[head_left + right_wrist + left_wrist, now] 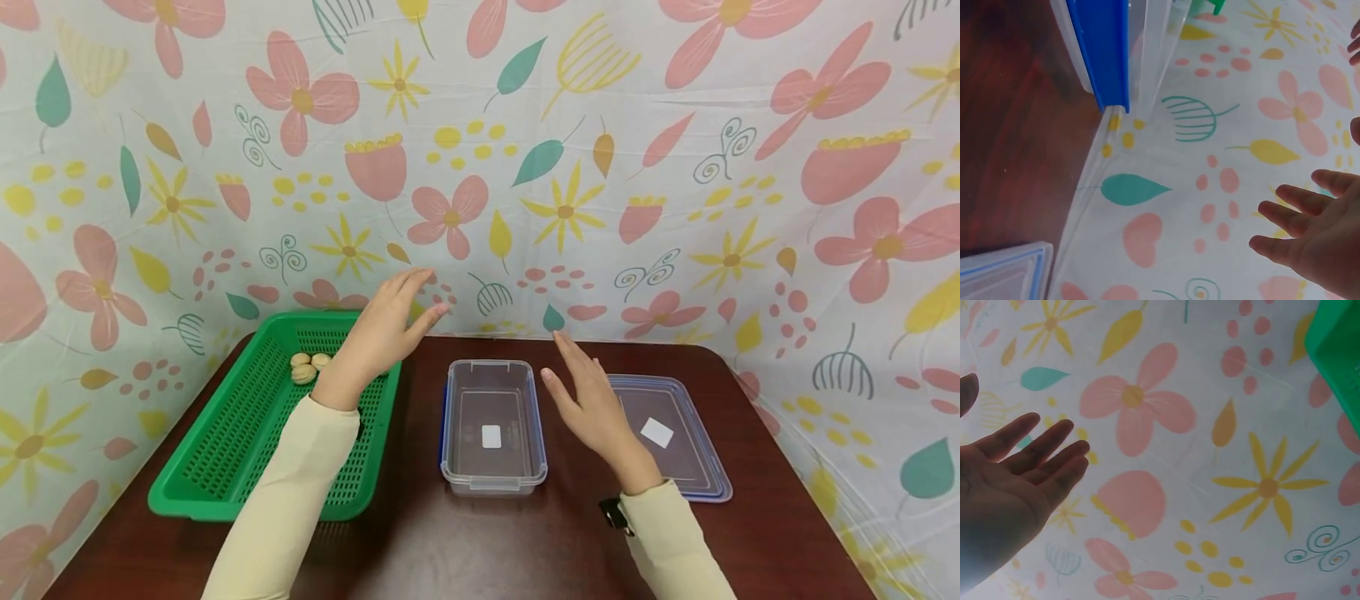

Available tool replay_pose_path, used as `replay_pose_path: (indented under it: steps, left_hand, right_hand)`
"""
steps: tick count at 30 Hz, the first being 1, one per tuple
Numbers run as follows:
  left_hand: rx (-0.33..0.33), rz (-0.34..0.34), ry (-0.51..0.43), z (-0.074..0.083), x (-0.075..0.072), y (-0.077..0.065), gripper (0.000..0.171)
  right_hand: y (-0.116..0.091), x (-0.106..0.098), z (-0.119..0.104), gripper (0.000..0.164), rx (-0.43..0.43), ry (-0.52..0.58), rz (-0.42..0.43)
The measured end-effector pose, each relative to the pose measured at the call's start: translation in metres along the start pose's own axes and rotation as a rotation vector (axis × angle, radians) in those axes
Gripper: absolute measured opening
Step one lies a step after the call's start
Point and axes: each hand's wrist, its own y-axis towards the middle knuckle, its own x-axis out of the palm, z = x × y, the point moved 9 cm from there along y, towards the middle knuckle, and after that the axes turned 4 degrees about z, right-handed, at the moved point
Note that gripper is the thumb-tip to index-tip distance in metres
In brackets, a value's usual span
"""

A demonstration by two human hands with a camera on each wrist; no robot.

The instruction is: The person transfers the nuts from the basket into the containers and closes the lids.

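Both hands are raised in the air, fingers extended and holding nothing. In the head view my left hand (382,325) is over the right part of a green plastic basket (172,483), hiding part of it. Several small round tan pieces, like cookies or shells, (303,372) lie inside that basket near its far end. My right hand (592,404) hovers between a clear plastic container (495,483) and a flat clear lid (675,475) with a blue edge. The left wrist view shows the left palm (1016,487) with spread fingers; the right wrist view shows the right hand (1316,231) likewise.
The dark brown table (480,550) carries the basket at left, the container in the middle and the lid at right. White labels stick to the container and the lid. A floral cloth (480,167) hangs behind and around the table. A dark watch (615,515) sits at the right wrist.
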Motion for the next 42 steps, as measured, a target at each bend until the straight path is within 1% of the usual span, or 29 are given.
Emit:
replay_pose_path:
  steps: [3, 6, 13, 18, 20, 22, 27, 29, 35, 39, 42]
  left_hand:
    - [-0.033, -0.031, -0.040, -0.008, 0.002, 0.000, 0.059]
    - [-0.044, -0.038, -0.066, -0.016, 0.002, 0.001, 0.058]
    - [-0.018, -0.043, -0.105, -0.031, 0.001, 0.004, 0.055]
    - [-0.005, -0.033, -0.149, -0.049, 0.004, 0.007, 0.052]
    - [-0.023, -0.028, -0.177, -0.057, 0.005, 0.008, 0.051]
    - [-0.054, -0.028, -0.217, -0.067, 0.006, 0.008, 0.051]
    - [-0.136, -0.030, -0.340, -0.091, 0.012, 0.006, 0.050]
    - [-0.157, -0.028, -0.391, -0.099, 0.014, 0.006, 0.049]
    - [-0.212, -0.012, -0.493, -0.120, 0.019, 0.006, 0.047]
    - [-0.244, -0.008, -0.552, -0.132, 0.024, 0.004, 0.048]
    - [-0.265, -0.003, -0.574, -0.140, 0.028, 0.004, 0.047]
  right_hand:
    - [-0.001, 0.002, 0.004, 0.060, 0.015, 0.061, -0.002]
    - [-0.003, 0.003, 0.007, 0.060, 0.036, 0.119, -0.006]
    - [-0.008, 0.011, 0.021, 0.060, 0.121, 0.222, 0.004]
    - [-0.011, 0.021, 0.032, 0.058, 0.169, 0.323, 0.012]
    - [-0.013, 0.026, 0.037, 0.056, 0.183, 0.358, 0.008]
    - [-0.014, 0.030, 0.040, 0.056, 0.190, 0.395, 0.003]
    - [-0.017, 0.043, 0.050, 0.059, 0.241, 0.495, -0.035]
    - [-0.018, 0.048, 0.053, 0.060, 0.264, 0.523, -0.051]
    - [-0.023, 0.061, 0.062, 0.060, 0.304, 0.559, -0.073]
    - [-0.027, 0.070, 0.067, 0.059, 0.358, 0.606, -0.100]
    - [-0.030, 0.076, 0.070, 0.058, 0.397, 0.640, -0.113]
